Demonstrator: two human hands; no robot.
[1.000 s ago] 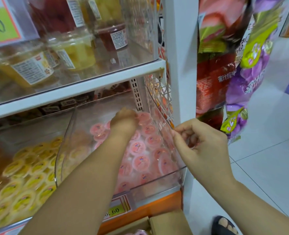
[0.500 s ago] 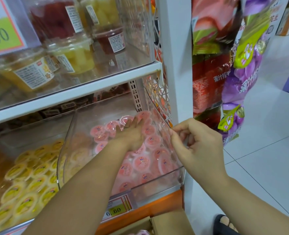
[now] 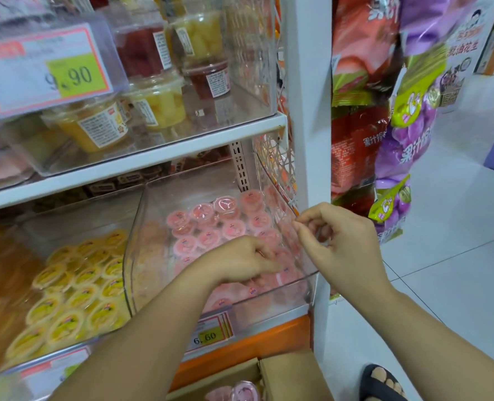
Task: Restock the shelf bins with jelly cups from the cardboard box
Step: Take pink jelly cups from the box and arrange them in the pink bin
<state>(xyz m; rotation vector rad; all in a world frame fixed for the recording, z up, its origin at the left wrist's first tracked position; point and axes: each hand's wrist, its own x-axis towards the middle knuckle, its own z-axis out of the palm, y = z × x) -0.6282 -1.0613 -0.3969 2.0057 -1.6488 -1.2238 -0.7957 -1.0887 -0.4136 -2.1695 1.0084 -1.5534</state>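
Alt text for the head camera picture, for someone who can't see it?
A person's left hand rests among pink jelly cups in a clear shelf bin, while the right hand pinches its side wall. Yellow cups fill the neighbouring bin.

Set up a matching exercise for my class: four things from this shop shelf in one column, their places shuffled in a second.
Things
1. pink jelly cups
2. yellow jelly cups
3. cardboard box
4. labelled fruit tubs

Places
A. on the upper shelf
B. below the orange shelf edge
C. in the right-hand clear bin
D. in the left-hand clear bin

Pairs: 1-C, 2-D, 3-B, 4-A
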